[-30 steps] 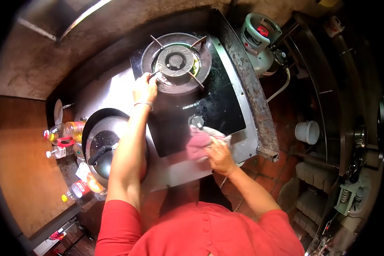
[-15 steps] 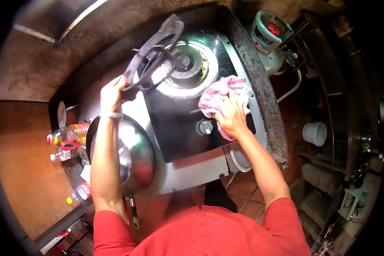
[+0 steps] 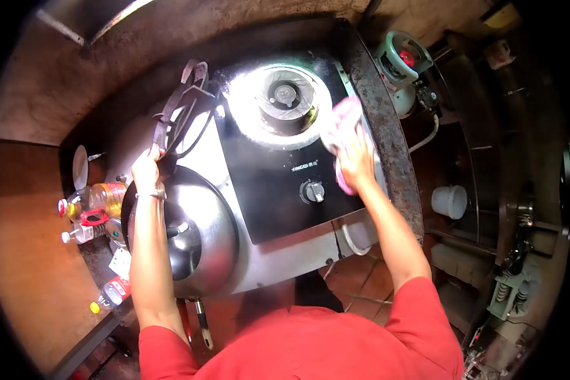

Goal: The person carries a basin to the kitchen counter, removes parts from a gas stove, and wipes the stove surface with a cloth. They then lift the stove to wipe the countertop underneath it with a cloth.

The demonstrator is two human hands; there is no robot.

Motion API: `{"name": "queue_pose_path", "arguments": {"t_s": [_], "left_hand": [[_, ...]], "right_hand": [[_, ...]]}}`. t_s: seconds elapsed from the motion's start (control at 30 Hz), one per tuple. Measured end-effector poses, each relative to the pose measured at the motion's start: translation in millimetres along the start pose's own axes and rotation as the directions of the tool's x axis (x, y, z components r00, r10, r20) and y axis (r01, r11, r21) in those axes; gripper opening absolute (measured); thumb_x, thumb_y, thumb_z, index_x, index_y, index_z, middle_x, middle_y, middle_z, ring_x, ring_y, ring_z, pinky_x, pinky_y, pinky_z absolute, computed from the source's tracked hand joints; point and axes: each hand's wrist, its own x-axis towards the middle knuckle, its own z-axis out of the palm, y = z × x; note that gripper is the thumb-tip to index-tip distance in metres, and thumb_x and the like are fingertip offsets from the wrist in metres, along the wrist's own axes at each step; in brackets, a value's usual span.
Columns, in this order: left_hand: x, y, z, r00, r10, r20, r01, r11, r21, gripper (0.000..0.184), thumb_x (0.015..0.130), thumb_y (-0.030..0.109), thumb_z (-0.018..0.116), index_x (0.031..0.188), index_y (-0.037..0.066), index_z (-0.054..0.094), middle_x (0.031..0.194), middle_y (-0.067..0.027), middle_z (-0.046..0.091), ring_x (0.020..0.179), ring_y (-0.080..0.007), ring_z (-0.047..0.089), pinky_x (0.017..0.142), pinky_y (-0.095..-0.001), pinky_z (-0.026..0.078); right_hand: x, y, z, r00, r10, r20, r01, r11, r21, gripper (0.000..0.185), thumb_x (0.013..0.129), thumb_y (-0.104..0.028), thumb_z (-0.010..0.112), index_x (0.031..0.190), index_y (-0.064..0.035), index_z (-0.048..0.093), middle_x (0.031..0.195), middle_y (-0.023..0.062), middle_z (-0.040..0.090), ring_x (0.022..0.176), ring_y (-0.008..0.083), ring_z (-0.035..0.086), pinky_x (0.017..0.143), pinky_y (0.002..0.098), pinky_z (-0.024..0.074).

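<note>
My left hand (image 3: 147, 170) grips the dark metal pot stand (image 3: 182, 114), which is tilted up on its side left of the burner. On the right side of the black glass stove (image 3: 266, 190), my right hand (image 3: 356, 158) presses a pink and white cloth (image 3: 341, 123), its fingers over the fabric. The round burner (image 3: 286, 101) is uncovered, with a bright ring around it. A control knob (image 3: 313, 191) sits near the stove's front. Below my left hand, a wok with a shiny domed lid (image 3: 212, 228) stands partly behind my forearm.
Bottles (image 3: 111, 197) stand at the left beside a wooden board (image 3: 25, 234). A rusty metal edge (image 3: 396, 145) borders the stove on the right. Beyond it are a gas cylinder (image 3: 404, 63) and a white bucket (image 3: 449, 201). A brush handle (image 3: 204, 326) hangs below the wok.
The pot stand has been lifted off the burner and carried left in my left hand. My right hand has moved the cloth from near the knob up to the stove's right side.
</note>
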Motion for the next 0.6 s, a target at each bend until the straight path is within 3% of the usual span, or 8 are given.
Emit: {"name": "queue_pose_path", "arguments": {"t_s": [0.03, 0.1, 0.17, 0.27, 0.37, 0.43, 0.47, 0.6], "left_hand": [[-4, 5, 5, 1.000, -0.009, -0.009, 0.009, 1.000, -0.008, 0.022, 0.093, 0.017, 0.061, 0.079, 0.001, 0.064, 0.071, -0.0081, 0.062, 0.054, -0.0195, 0.061, 0.044, -0.0341, 0.052], [9, -3, 5, 0.999, 0.050, -0.007, -0.050, 0.999, 0.021, 0.022, 0.091, 0.017, 0.062, 0.077, 0.001, 0.065, 0.071, -0.0078, 0.061, 0.055, -0.0192, 0.061, 0.044, -0.0345, 0.053], [11, -4, 5, 1.000, 0.005, -0.027, -0.004, 0.999, 0.046, 0.022, 0.089, 0.020, 0.064, 0.078, 0.001, 0.066, 0.073, -0.0069, 0.062, 0.059, -0.0188, 0.062, 0.046, -0.0362, 0.054], [13, -1, 2, 0.999, -0.054, 0.000, 0.054, 0.998, 0.024, 0.021, 0.091, 0.021, 0.063, 0.083, 0.001, 0.066, 0.077, -0.0067, 0.063, 0.063, -0.0188, 0.062, 0.051, -0.0384, 0.055], [13, 6, 0, 0.995, -0.098, 0.008, 0.097, 0.994, 0.047, 0.020, 0.092, 0.021, 0.062, 0.087, 0.003, 0.066, 0.079, -0.0064, 0.064, 0.068, -0.0190, 0.063, 0.052, -0.0401, 0.055], [22, 1, -7, 0.992, -0.120, 0.022, 0.119, 0.992, 0.048, 0.017, 0.093, 0.023, 0.062, 0.096, 0.006, 0.066, 0.085, -0.0053, 0.064, 0.076, -0.0215, 0.063, 0.064, -0.0511, 0.053], [13, 5, -4, 0.995, -0.096, 0.011, 0.095, 0.993, 0.069, 0.020, 0.094, 0.025, 0.061, 0.095, 0.006, 0.066, 0.084, -0.0066, 0.066, 0.074, -0.0220, 0.063, 0.062, -0.0494, 0.054], [7, 10, -1, 0.990, -0.138, 0.023, 0.136, 0.988, 0.078, 0.026, 0.096, 0.029, 0.056, 0.095, 0.004, 0.065, 0.079, -0.0087, 0.067, 0.067, -0.0229, 0.064, 0.057, -0.0434, 0.054]], "right_hand": [[-33, 2, -7, 0.999, -0.052, 0.012, 0.052, 0.999, -0.007, 0.050, 0.087, -0.020, 0.053, 0.135, -0.0086, 0.050, 0.142, 0.0170, 0.045, 0.137, 0.0406, 0.031, 0.113, 0.0532, 0.0203], [-91, -4, -23, 0.991, 0.039, 0.125, -0.042, 0.999, 0.025, 0.048, 0.085, -0.016, 0.056, 0.132, -0.0091, 0.055, 0.138, 0.0167, 0.050, 0.137, 0.0429, 0.032, 0.111, 0.0523, 0.0235], [-104, -18, -41, 0.986, 0.057, 0.154, -0.074, 0.991, 0.109, 0.048, 0.083, -0.016, 0.058, 0.131, -0.0089, 0.056, 0.134, 0.0159, 0.053, 0.136, 0.0450, 0.033, 0.110, 0.0529, 0.0240], [-68, -22, -34, 0.978, 0.044, 0.202, -0.081, 0.980, 0.181, 0.045, 0.085, -0.030, 0.059, 0.127, -0.0126, 0.060, 0.131, 0.0144, 0.055, 0.134, 0.0424, 0.035, 0.108, 0.0577, 0.0237], [-6, -44, -18, 0.967, -0.120, 0.224, 0.045, 0.948, 0.315, 0.040, 0.085, -0.034, 0.062, 0.119, -0.0131, 0.065, 0.129, 0.0115, 0.057, 0.130, 0.0397, 0.038, 0.107, 0.0552, 0.0273], [28, -65, -6, 0.926, -0.333, 0.178, 0.240, 0.884, 0.402, 0.035, 0.081, -0.029, 0.066, 0.111, -0.0124, 0.068, 0.124, 0.0088, 0.060, 0.122, 0.0364, 0.044, 0.104, 0.0514, 0.0326], [38, -70, -3, 0.901, -0.412, 0.135, 0.321, 0.844, 0.429, 0.032, 0.078, -0.027, 0.069, 0.107, -0.0120, 0.070, 0.121, 0.0074, 0.062, 0.118, 0.0347, 0.047, 0.103, 0.0495, 0.0352], [43, -53, -3, 0.900, -0.437, -0.002, 0.382, 0.784, 0.489, 0.030, 0.070, -0.012, 0.068, 0.100, -0.0120, 0.072, 0.100, 0.0059, 0.065, 0.098, 0.0279, 0.054, 0.096, 0.0414, 0.0418]]}}
